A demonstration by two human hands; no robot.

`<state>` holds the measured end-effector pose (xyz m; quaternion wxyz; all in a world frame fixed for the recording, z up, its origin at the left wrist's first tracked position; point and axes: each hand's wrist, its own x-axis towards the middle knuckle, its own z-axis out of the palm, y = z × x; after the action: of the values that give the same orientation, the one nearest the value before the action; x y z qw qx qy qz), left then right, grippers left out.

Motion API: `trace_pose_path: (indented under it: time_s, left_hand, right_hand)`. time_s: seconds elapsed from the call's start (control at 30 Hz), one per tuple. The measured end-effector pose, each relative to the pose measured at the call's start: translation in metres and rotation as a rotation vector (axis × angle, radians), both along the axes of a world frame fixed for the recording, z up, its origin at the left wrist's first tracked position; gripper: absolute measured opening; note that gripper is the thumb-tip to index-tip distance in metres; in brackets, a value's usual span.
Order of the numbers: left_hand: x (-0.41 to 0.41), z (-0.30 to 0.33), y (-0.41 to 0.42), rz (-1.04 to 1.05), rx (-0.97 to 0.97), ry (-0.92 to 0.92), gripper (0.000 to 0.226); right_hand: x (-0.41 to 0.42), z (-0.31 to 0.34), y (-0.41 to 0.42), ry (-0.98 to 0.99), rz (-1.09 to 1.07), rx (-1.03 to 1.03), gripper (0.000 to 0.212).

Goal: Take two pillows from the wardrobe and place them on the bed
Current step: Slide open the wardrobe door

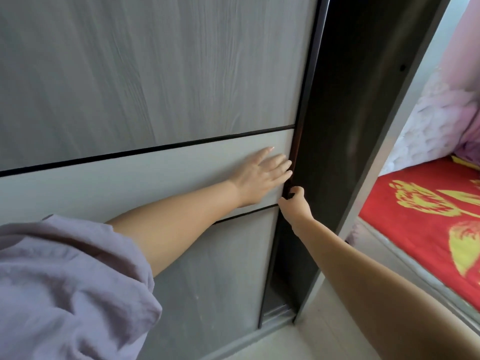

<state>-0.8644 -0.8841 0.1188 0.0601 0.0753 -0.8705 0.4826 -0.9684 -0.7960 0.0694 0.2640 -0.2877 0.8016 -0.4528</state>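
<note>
The wardrobe (155,74) fills most of the view: a sliding door (130,183) in grey wood-grain panels, with a paler plain band across its middle set off by thin black lines, and a dark metal strip running down its right edge. That edge stands a little way off the wardrobe's side wall (345,126), leaving a narrow dark gap (288,268) that shows nothing of the inside; no pillows can be seen. The left hand (262,175) lies flat and spread on the pale band, fingertips reaching the door's right edge. The right hand (294,201), just below it, is curled tight on the dark edge strip, fingers hooked into the gap. A loose lilac sleeve (65,281) covers the left upper arm at the lower left corner of the view. Beyond the wardrobe's right side lies the bed (426,224), spread with a red cover patterned in yellow, with pale pink and white bedding (441,113) heaped at its far end
</note>
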Motion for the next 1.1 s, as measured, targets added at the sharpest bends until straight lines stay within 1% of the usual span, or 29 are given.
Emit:
trace_pose_path:
  time_s: [0.07,0.2,0.3,0.37,0.43,0.47,0.5,0.53,0.57,0.63,0.77,0.83,0.93,1.03,1.1]
  left_hand:
    - [0.019,-0.001,-0.002,-0.06,-0.003,0.074,0.057]
    - [0.049,0.008,-0.012,-0.106,-0.064,0.224,0.043]
    - [0.071,0.002,-0.018,-0.056,-0.032,0.309,0.039]
    - [0.088,-0.005,-0.019,-0.008,-0.018,0.351,0.036]
    - [0.109,-0.009,-0.02,0.032,-0.016,0.378,0.034]
    - [0.121,-0.01,-0.02,0.049,-0.019,0.391,0.034]
    - [0.133,-0.01,-0.021,0.068,-0.026,0.403,0.034]
    - [0.144,-0.011,-0.021,0.091,-0.035,0.417,0.034]
    - [0.157,-0.011,-0.021,0.116,-0.044,0.43,0.034]
    - [0.182,-0.012,-0.02,0.154,-0.067,0.458,0.038]
    - [0.229,-0.01,-0.014,0.279,-0.088,0.542,0.056]
    - [0.246,-0.006,-0.011,0.355,-0.071,0.66,0.064]
    - [0.265,0.009,-0.011,0.471,-0.076,0.889,0.075]
    - [0.286,0.032,-0.014,0.586,-0.074,1.131,0.077]
    - [0.3,0.043,-0.016,0.624,-0.034,1.266,0.078]
  right_hand:
    - [0.014,0.003,-0.004,0.077,0.073,0.035,0.053]
    - [0.043,0.009,-0.012,0.224,0.277,0.098,0.048]
    - [0.065,0.011,-0.024,0.397,0.468,0.151,0.043]
    - [0.079,0.013,-0.033,0.466,0.604,0.157,0.037]
    - [0.096,0.016,-0.042,0.526,0.697,0.183,0.033]
    - [0.106,0.016,-0.047,0.529,0.73,0.181,0.034]
    - [0.117,0.016,-0.049,0.558,0.792,0.197,0.038]
    - [0.126,0.016,-0.051,0.591,0.84,0.213,0.044]
    - [0.136,0.013,-0.054,0.602,0.871,0.217,0.045]
    - [0.158,0.012,-0.059,0.596,0.883,0.166,0.036]
    - [0.203,0.007,-0.07,0.665,1.002,0.17,0.041]
    - [0.226,0.003,-0.074,0.699,1.033,0.139,0.04]
    - [0.262,-0.004,-0.079,0.724,1.038,0.098,0.041]
    - [0.297,-0.008,-0.084,0.787,1.036,0.072,0.046]
    - [0.317,-0.008,-0.087,0.808,1.053,0.057,0.046]
